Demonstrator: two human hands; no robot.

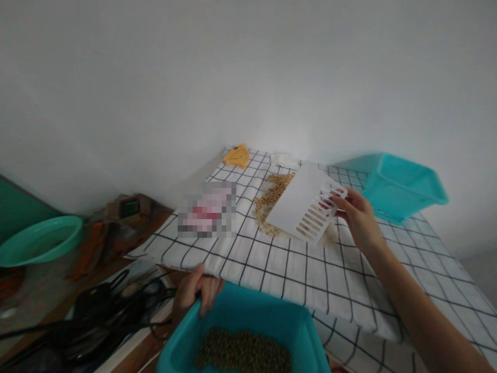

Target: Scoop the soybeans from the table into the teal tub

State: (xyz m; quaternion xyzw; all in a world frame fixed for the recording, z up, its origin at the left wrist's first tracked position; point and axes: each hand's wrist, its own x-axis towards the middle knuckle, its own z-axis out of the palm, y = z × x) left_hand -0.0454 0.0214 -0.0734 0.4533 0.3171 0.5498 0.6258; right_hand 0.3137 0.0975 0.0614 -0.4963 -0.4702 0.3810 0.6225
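My right hand (359, 217) is closed on the slotted end of a white plastic scraper board (301, 204), which rests tilted on a pile of pale soybeans (272, 199) on the table. My left hand (196, 292) grips the far rim of a teal tub (248, 318) held below the table's near edge. The tub holds a layer of dark green beans (243, 352). A white cloth with a black grid (272, 269) covers the table.
A second teal tub (404, 186) stands empty at the back right. A yellow cloth (236, 155) and a white rag (284, 159) lie at the far edge. Left of the table are a green basin (39, 238) and tangled black cables (104, 311).
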